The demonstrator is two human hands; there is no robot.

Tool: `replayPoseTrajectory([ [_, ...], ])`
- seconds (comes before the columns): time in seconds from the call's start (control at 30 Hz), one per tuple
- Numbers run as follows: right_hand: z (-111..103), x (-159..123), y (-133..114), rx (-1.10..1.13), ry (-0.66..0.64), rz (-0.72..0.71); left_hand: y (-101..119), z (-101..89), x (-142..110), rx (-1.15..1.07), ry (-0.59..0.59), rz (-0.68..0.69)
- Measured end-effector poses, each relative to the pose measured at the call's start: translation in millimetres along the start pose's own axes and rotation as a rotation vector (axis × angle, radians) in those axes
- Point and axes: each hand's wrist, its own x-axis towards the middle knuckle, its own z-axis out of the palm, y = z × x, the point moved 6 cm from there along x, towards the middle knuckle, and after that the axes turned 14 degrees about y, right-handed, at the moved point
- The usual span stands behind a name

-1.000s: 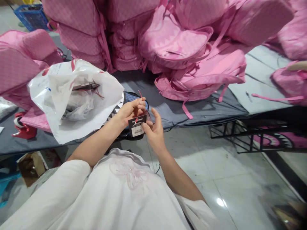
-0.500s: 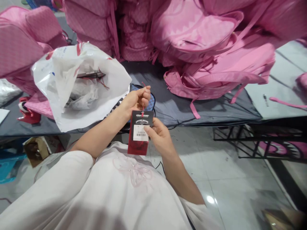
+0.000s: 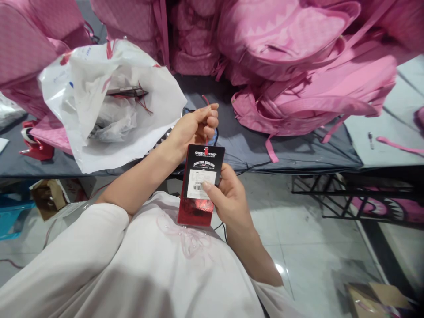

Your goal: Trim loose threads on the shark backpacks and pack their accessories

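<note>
In my right hand (image 3: 228, 194) is a black and red hang tag (image 3: 196, 213) with a white barcode sticker, pinched with the thumb on its front and the fingers behind. A red string (image 3: 206, 100) runs from the tag's top up to my left hand (image 3: 200, 126). The curled fingers of my left hand close on that string, and its loose end sticks up above them. Part of a blue patterned item (image 3: 213, 137) shows behind my left hand, mostly hidden. Left of my hands lies an open white plastic bag (image 3: 159, 128) holding more dark tags with red strings.
Pink backpacks (image 3: 318, 106) are piled along the back and right of the grey-covered table (image 3: 232, 154). A red tape dispenser (image 3: 36, 145) stands at the left. Below are a cardboard box (image 3: 49, 198) and a black metal rack (image 3: 318, 198).
The hang tag has come nearer to the camera and looks larger, its print now readable. Both hands have shifted slightly right in view, still holding the tag and string.
</note>
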Motion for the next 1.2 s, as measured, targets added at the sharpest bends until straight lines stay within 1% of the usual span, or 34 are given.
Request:
replayPoseTrajectory([
  [0.17, 3.0, -3.2, -4.5, 0.020, -0.010, -0.014, -0.5, 0.0, -9.5, -0.108, 0.044, -0.059],
  [0.37, 7.1, -6.1, -8.4, 0.049, -0.042, -0.015, 1.3, 0.5, -15.0, -0.138, 0.024, -0.059],
  [0.67, 7.6, -3.1, -7.2, 0.084, -0.063, -0.009, 1.5, -0.6, -9.4, -0.158, 0.019, -0.057],
  [1.2, 5.6, 2.3, -5.7, 0.105, -0.039, 0.018, 2.5, 1.2, -3.1, -0.125, 0.008, -0.044],
])
